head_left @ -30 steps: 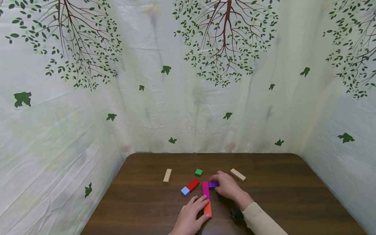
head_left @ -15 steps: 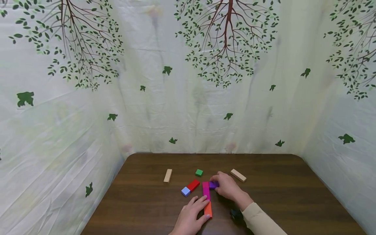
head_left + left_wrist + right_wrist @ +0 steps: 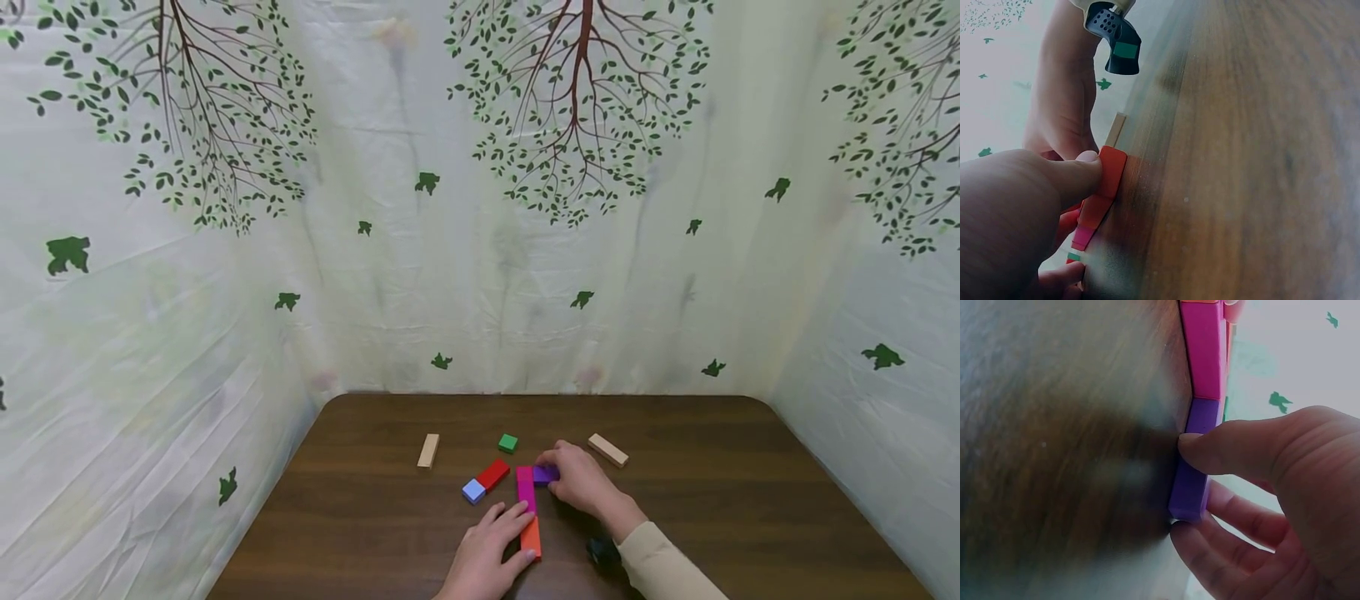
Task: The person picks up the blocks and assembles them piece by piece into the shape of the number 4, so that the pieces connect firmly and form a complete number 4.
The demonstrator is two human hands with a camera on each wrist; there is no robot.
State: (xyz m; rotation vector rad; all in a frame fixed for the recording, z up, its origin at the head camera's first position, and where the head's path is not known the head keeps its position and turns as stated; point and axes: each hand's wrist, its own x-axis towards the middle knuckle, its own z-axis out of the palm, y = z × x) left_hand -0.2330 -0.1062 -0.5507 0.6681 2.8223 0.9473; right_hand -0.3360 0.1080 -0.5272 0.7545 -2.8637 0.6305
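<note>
Purple block (image 3: 1191, 487): right hand (image 3: 583, 482) pinches it, two o'clock from the pink block (image 3: 526, 483); pushing hard might twist both.
Orange block (image 3: 530, 535): left hand (image 3: 485, 553) holds it, six o'clock from the pink block; slipping might make gaps.

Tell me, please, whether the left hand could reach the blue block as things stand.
Likely yes: the blue block lies just beyond the left hand, bare table between, though it must first leave the orange block.
</note>
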